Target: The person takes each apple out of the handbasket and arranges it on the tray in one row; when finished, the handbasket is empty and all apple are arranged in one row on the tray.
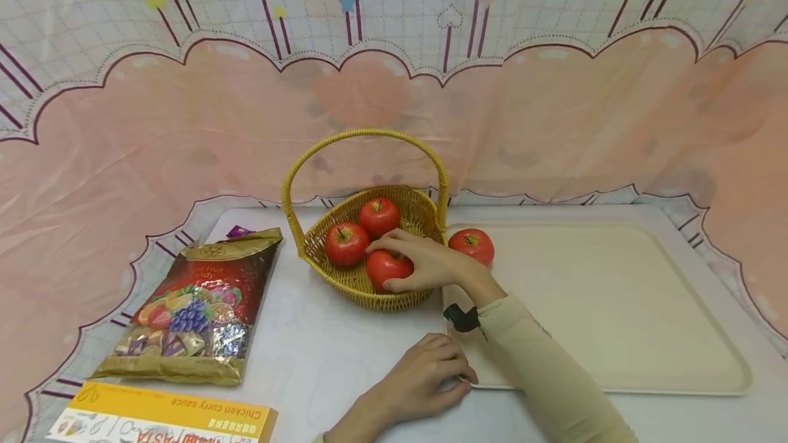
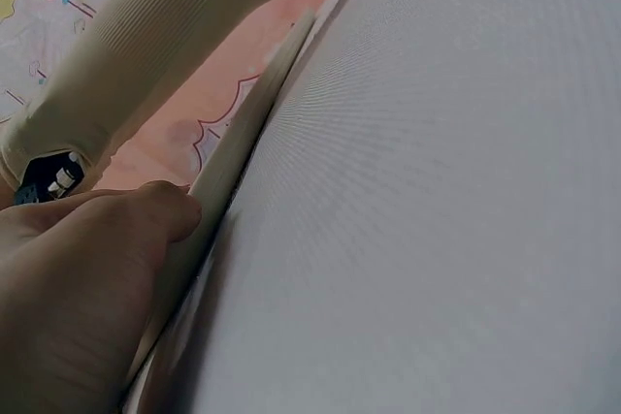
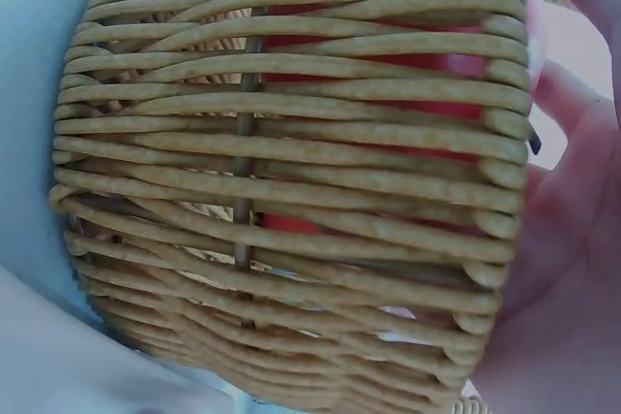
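Lower left, a yellow-and-white box [image 1: 166, 415] reads "Chicken curry sauce" and "PASTA", lettering upside down; above it, a red-and-gold bag [image 1: 197, 313] shows "Fruit". At centre, the right hand [image 1: 431, 264] pinches a round, glossy red apple [image 1: 386, 271], stem end up, inside a wicker basket [image 1: 384, 302]. The left hand [image 1: 421, 378] grips the cream tray [image 1: 603, 306] at its lower-left corner.

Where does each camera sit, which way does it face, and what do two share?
Head: on the head, facing forward and down at wicker basket, apples and tray; left hand, right hand, right sleeve show.
Left wrist: worn there, facing along the tray's edge; left hand and right sleeve show.
Right wrist: worn there, facing the basket's woven side; right hand shows.
Head and right wrist share the basket and right hand.
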Motion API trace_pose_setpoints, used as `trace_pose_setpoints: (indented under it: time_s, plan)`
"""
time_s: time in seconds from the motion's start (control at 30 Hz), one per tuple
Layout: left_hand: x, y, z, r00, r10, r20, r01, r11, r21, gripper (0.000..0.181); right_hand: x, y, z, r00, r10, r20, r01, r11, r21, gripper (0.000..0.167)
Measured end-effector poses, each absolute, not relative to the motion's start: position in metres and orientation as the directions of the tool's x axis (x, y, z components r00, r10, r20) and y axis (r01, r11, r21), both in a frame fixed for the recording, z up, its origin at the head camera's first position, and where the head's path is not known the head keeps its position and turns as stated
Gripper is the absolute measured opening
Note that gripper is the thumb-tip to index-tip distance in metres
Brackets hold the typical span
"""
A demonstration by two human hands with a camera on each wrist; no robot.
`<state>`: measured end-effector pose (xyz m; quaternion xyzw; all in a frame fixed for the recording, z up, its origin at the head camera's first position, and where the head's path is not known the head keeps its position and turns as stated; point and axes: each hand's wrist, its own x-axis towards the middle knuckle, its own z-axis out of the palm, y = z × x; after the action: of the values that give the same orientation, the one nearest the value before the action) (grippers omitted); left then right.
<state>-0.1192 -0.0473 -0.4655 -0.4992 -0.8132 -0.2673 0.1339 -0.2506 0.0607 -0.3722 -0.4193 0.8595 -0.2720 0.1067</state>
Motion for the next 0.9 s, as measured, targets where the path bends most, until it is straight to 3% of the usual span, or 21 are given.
trace_pose_setpoints:
  time_s: [0.9]
  plan:
    - [-0.119, -0.047, -0.465, -0.475, 0.737, 0.481, 0.877, 0.351, 0.328, 0.008, -0.237, 0.086, -0.379, -0.719, -0.660, 0.219, -0.627, 0.479, -0.614, 0.056]
